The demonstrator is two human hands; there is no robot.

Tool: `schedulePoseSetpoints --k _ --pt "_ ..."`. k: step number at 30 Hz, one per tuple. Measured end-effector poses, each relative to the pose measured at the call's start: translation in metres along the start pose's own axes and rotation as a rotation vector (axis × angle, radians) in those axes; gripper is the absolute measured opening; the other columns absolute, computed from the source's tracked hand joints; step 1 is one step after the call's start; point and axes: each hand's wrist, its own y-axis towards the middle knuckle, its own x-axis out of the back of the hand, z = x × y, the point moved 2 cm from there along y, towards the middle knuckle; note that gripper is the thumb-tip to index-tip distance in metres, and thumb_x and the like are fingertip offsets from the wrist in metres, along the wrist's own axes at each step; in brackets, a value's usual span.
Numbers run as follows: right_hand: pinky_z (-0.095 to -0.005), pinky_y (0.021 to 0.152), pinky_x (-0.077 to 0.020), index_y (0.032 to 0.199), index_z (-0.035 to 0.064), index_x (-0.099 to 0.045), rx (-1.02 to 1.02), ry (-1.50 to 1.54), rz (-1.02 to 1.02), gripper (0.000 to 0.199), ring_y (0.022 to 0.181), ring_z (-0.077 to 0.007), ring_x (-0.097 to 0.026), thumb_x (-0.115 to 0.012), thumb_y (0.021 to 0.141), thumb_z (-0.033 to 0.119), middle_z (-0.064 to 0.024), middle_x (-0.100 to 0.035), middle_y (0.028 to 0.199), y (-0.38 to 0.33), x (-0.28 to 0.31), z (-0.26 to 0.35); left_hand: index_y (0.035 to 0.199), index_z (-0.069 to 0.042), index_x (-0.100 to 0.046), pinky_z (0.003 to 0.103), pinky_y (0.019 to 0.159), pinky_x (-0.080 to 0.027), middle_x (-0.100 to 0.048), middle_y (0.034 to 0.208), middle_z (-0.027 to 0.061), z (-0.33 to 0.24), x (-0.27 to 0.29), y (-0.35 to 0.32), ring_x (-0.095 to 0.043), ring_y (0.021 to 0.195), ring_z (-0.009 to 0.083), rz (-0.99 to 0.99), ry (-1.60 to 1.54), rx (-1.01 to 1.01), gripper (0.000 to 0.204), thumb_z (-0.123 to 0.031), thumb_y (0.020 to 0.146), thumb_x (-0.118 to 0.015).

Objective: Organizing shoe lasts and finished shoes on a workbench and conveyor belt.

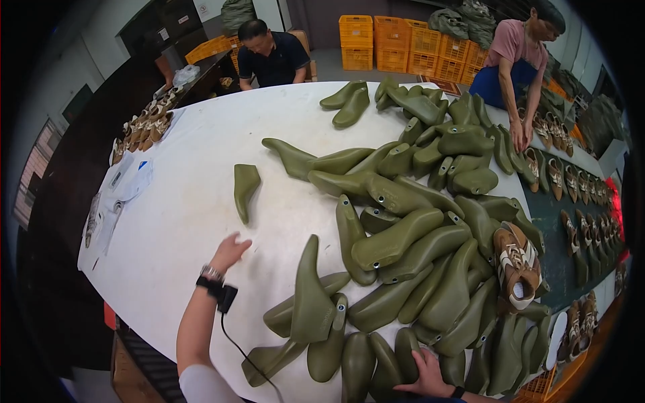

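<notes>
My left hand (230, 250) hovers over the bare white table (188, 221) with fingers loosely spread and nothing in it; a lone olive-green shoe last (244, 188) lies just beyond it. A band with a small black device and cable sits on that wrist. My right hand (424, 373) rests on top of a green last (407, 344) at the near edge of a large heap of green shoe lasts (416, 248). A brown and white shoe upper (517, 265) sits on a last at the heap's right side.
A person in a dark shirt sits at the table's far end (272, 57). Another person in pink (521, 60) handles shoes on a green conveyor (571, 201) carrying several shoes. Orange crates (403, 43) stand behind. Shoes and papers lie at the left edge (134, 154).
</notes>
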Motion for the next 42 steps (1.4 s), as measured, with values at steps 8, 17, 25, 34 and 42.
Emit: schedulePoseSetpoints --k 8,17,25,34,42 --pt "-0.0516 0.1 -0.0281 0.136 0.0045 -0.029 0.01 0.115 0.007 0.107 0.122 -0.0451 -0.03 -0.085 0.051 0.039 -0.0275 -0.03 0.133 -0.006 0.003 0.007 0.12 0.008 -0.036 0.044 0.081 -0.048 -0.059 0.095 0.028 0.002 -0.026 0.124 -0.058 0.092 0.0421 -0.52 0.213 0.084 0.056 -0.014 0.074 -0.059" --pt "-0.0467 0.091 -0.0386 0.13 0.0057 -0.037 0.017 0.091 -0.038 0.096 0.109 -0.0413 -0.044 -0.076 0.058 0.056 -0.0258 -0.039 0.122 -0.01 0.003 -0.008 0.117 0.001 -0.05 0.039 0.085 -0.047 -0.058 0.112 0.0129 -0.04 0.022 -0.067 -0.057 0.101 0.0223 0.206 -0.99 0.042 0.042 -0.025 0.085 -0.057" --pt "-0.0344 0.093 -0.0422 0.139 0.0057 -0.025 -0.149 0.817 -0.062 0.084 0.106 -0.0213 -0.053 -0.075 0.074 0.024 -0.0149 -0.052 0.117 0.024 0.065 0.011 0.109 0.005 -0.055 0.027 0.08 -0.048 -0.062 0.103 0.0097 -0.087 -0.022 -0.239 -0.06 0.09 0.0142 0.683 -0.916 -0.146 0.034 -0.019 0.085 -0.056" --pt "-0.0246 0.068 -0.0493 0.112 0.0009 -0.057 -0.207 0.644 -0.207 0.033 0.073 -0.0106 -0.06 -0.064 0.081 0.012 -0.0062 -0.064 0.085 -0.057 0.065 -0.012 0.108 0.001 -0.055 0.034 0.078 -0.051 -0.062 0.102 0.01 -0.203 -0.112 -0.245 -0.062 0.089 0.0166 0.906 -1.056 -0.03 0.028 -0.018 0.088 -0.054" --pt "-0.0251 0.067 -0.0499 0.11 0.0001 -0.058 -0.293 0.653 -0.296 0.031 0.071 -0.0113 -0.061 -0.063 0.082 0.012 -0.0074 -0.065 0.084 -0.077 0.055 -0.009 0.119 -0.005 -0.044 0.026 0.063 -0.05 -0.059 0.087 0.0069 -0.345 -0.202 -0.096 -0.057 0.07 0.0122 0.504 -1.17 -0.38 0.041 -0.005 0.081 -0.06"
